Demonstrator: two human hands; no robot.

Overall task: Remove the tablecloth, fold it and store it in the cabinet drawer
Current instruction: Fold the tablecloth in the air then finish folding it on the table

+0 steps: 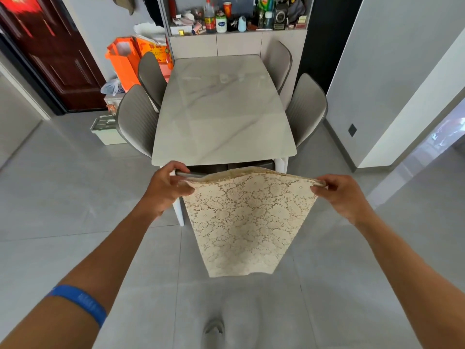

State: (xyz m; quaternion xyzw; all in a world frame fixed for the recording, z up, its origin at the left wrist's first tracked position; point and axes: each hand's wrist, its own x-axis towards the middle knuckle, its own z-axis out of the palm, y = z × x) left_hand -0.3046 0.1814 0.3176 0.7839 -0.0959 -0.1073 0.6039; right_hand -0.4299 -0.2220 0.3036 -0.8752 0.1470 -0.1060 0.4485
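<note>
**Marble table bare, cloth held folded**

Grey floor tiles surround the marble table [224,109], its top uncovered. In front of it the lace tablecloth [247,220] hangs folded, its lower edge free above the floor. The left hand [167,188] and right hand [343,197] each pinch a top corner. Chairs [137,122] flank the table; the nearest is mostly hidden behind the cloth.

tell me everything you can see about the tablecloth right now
The tablecloth is cream lace with a floral openwork pattern, folded into layers. It hangs in the air in front of the table, off its top. The left hand and right hand pinch its upper corners; the lower edge hangs free above the floor.
</note>
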